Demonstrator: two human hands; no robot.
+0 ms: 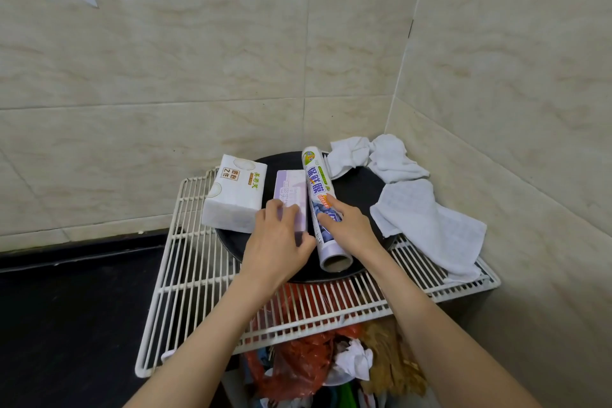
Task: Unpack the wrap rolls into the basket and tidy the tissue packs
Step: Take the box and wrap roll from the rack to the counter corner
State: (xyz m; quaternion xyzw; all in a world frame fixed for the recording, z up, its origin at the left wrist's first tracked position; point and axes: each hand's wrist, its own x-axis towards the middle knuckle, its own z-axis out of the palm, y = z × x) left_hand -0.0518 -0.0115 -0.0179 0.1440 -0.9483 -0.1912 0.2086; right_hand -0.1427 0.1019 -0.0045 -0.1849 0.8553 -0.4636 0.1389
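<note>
A wrap roll [318, 190] with a blue and white label lies lengthwise in a shallow black round basket [361, 187]. My right hand [347, 225] rests on the roll's near half, fingers spread over it. Beside it on the left lies a purple box [291, 190], and my left hand [276, 242] grips its near end. A white tissue pack [233, 194] lies at the basket's left rim, against the box.
The basket sits on a white wire rack [198, 275] in a tiled corner. White cloths [427, 219] drape over the rack's right side. Under the rack is a bin with red plastic and crumpled paper [351, 361]. A dark counter [66, 308] lies to the left.
</note>
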